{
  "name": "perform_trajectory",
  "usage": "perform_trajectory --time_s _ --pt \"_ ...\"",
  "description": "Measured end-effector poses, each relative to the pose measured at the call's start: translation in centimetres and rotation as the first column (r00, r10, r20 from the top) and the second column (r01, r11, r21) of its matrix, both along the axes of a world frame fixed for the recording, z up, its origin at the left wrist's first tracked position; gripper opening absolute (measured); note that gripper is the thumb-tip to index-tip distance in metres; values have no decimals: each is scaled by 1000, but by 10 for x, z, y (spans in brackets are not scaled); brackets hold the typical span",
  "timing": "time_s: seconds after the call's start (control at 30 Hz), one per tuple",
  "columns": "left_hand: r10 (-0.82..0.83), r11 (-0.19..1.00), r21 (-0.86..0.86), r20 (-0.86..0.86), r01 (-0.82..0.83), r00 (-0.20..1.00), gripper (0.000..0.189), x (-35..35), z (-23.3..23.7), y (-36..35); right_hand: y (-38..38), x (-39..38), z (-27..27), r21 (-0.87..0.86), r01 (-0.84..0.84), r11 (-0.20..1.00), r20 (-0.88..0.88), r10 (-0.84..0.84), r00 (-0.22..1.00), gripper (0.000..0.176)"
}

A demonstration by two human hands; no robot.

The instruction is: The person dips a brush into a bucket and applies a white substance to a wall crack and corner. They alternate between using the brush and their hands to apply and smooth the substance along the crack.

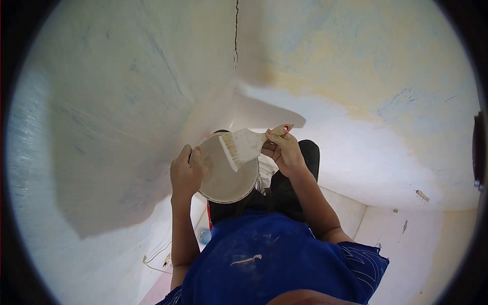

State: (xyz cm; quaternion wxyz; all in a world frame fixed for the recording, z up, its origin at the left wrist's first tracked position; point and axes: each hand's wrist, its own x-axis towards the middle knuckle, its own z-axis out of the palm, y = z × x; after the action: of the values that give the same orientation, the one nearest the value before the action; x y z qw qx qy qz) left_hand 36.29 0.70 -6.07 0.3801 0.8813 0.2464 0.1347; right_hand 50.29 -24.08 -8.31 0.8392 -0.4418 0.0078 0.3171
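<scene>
My left hand (186,172) grips the rim of a round bucket of white paint (223,178), held up in front of my chest. My right hand (284,151) holds a wide flat paintbrush (245,144) by its wooden handle. The brush's pale bristles lie over the bucket's upper right rim, pointing down and left. The brush is coated in white paint. Both hands are close together, in a corner where two walls meet.
The left wall (112,101) and right wall (366,71) meet at a cracked corner (236,35). The right wall's lower band (366,152) is freshly white; above it is patchy yellow and blue. Cables (155,256) lie on the floor below.
</scene>
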Motion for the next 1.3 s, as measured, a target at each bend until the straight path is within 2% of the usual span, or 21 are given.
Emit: perform_trajectory --time_s 0.37,0.47,0.57,0.67,0.73,0.83,0.93,1.0,1.07,1.1,1.17,1.2,1.23,1.27,1.3 --pt "2 1000 -13 19 -2 1000 38 -3 -1 4 1 -4 5 -10 2 1000 -6 -2 1000 22" --pt "9 1000 -20 -22 -10 1000 39 -4 2 3 1 -4 4 -36 -4 999 34 6 999 23" --pt "-2 1000 10 17 1 1000 39 -5 0 4 0 -1 -6 36 -19 999 -61 21 998 23" --pt "7 999 -40 18 -7 1000 39 -4 3 2 0 -2 -5 79 -42 996 -147 53 988 21" --pt "13 999 -45 6 -13 1000 39 -4 3 2 1 -1 -14 114 60 992 -310 -22 951 12" --pt "-3 1000 -26 48 4 999 38 -8 0 4 3 -2 -20 111 87 990 -344 -44 938 11" --pt "4 1000 -11 73 -3 997 38 -9 -4 6 7 -4 -14 106 121 987 -287 -87 954 11" --pt "-4 1000 -15 69 5 998 38 -9 -4 6 -2 10 -29 132 143 981 -272 -103 957 8" --pt "-8 1000 -18 58 9 998 38 -6 -2 4 -13 37 -41 217 252 943 -212 -206 955 8" --pt "-9 1000 -18 59 10 998 39 -6 -2 4 -10 47 -23 156 271 950 -76 -262 962 11" --pt "-13 1000 -19 70 14 997 39 -7 -3 6 1 72 1 22 496 868 216 -489 845 10" --pt "-4 1000 -17 52 5 999 39 -7 -3 6 5 81 19 -28 571 821 416 -509 753 14" --pt "6 1000 -14 34 -6 999 38 -8 -3 7 11 91 37 -83 654 752 661 -449 601 19" --pt "4 1000 -15 42 -4 999 38 -7 -2 6 9 109 41 -79 656 751 666 -450 595 19" --pt "1 1000 -10 39 -1 999 38 -7 -2 6 7 127 46 -138 716 685 832 -312 459 22"
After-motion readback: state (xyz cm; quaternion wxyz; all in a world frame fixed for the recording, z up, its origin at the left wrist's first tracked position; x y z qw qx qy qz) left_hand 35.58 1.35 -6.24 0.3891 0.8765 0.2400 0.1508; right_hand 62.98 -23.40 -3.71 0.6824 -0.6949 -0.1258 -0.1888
